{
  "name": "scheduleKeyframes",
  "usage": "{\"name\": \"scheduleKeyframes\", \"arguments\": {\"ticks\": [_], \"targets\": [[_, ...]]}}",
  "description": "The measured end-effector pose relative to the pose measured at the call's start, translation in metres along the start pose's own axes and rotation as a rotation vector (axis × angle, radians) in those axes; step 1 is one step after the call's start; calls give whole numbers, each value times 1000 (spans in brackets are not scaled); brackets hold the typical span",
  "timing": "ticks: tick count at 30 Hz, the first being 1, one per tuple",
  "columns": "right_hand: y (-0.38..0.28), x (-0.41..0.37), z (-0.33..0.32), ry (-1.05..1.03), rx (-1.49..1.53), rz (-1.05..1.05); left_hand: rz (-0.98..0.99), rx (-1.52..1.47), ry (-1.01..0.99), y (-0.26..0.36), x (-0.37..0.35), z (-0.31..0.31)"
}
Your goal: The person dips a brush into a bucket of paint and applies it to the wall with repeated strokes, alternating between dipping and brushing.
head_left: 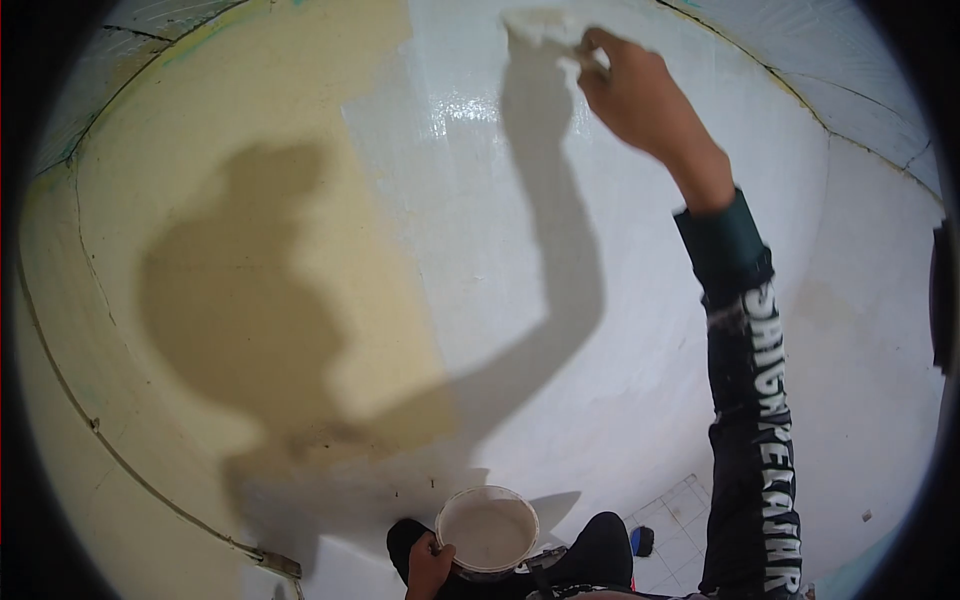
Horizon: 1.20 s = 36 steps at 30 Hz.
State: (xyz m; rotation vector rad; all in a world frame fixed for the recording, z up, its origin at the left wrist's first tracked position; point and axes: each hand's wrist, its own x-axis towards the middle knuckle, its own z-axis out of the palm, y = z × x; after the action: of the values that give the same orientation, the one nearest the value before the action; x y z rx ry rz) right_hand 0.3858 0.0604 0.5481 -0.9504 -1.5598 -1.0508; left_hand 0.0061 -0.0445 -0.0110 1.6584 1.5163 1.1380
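Cream-yellow, unpainted surface covers the left part of the wall. The person's shadow falls across this part, and its raised arm reaches up and to the right. A thin crack line runs down the far left of the wall towards the lower edge.

Right of a ragged vertical boundary, the wall carries a glossy white coat that reflects light near the top.

At the lower centre, the left hand holds a round bucket at its left rim. The fingers are closed on the rim, with the thumb on top. The bucket stands upright and open, and holds pale paint. It sits low in the view, close to the person's body and well apart from the other hand.

At the top centre, the brush is loaded with white and its bristles touch the wall within the white area. The right hand is just beside it, with the fingers wrapped tightly round the handle. The arm extends upward in a dark sleeve printed with white lettering along its length.

At the lower right, a tiled floor is visible with a small blue object on it, just beside the person's dark-clad knee.
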Motion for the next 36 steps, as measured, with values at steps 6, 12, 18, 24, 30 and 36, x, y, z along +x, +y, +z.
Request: {"name": "scheduleKeyframes", "arguments": {"ticks": [6,12,18,24,30,36], "targets": [[-31,-74,-61,-475,108,276,33,62,1,-16,6,5],[-19,-19,-73,-191,-81,280,28,4,-9,-10,10,5],[-25,39,-45,-56,22,38,60,76,7,-8,8,3],[-49,-28,3,-110,-59,-18,24,74,-51,-4,9,-3],[-76,-156,-18,-425,-18,112,-278,-136,-133,-33,15,3],[-87,-150,-62,-1152,127,396,-252,-107,-128,-3,18,-2]]}}
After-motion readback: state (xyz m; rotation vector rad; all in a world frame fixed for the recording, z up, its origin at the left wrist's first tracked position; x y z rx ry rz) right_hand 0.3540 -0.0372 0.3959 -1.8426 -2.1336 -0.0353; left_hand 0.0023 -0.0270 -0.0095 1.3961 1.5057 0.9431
